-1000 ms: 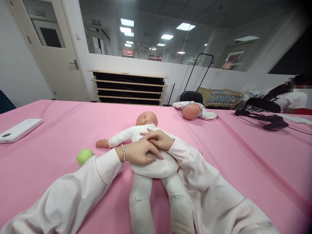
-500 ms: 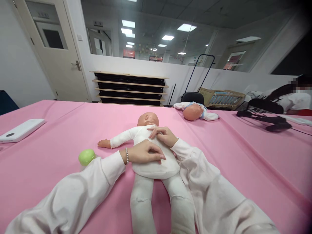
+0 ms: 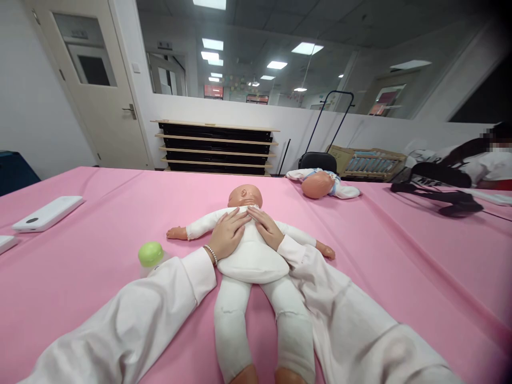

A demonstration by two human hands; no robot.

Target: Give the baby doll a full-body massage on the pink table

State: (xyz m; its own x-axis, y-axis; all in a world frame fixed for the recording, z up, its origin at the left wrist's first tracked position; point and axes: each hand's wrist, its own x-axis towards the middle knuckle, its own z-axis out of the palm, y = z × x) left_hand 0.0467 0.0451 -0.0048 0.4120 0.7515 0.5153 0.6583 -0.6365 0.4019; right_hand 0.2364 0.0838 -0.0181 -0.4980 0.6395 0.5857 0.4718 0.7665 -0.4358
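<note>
White cloth-bodied baby doll with tan plastic head and limbs [image 3: 253, 261] lies at mid-counter, head away from camera, arms spread, legs toward camera. Left hand [image 3: 228, 233] and right hand [image 3: 267, 228] flat on its upper chest, fingers extended, not gripping; fingertips near each other by the collar, palms apart. Silver beaded bracelet [image 3: 211, 255] on left wrist; sleeves pale pink. Light-green domed cap [image 3: 151, 254] just beyond left sleeve, bottle below it mostly hidden. Counter [image 3: 372, 256] covered in pink cloth. Far left: white flat rounded device [image 3: 48, 214]. Beyond, right: second doll in white-and-blue clothing [image 3: 319, 184]; farther right, black strap-like item [image 3: 458, 205], exact type unclear. Behind: black chair [image 3: 317, 161], wooden slatted crib [image 3: 370, 162], person in white top [image 3: 495, 166] at right edge.
</note>
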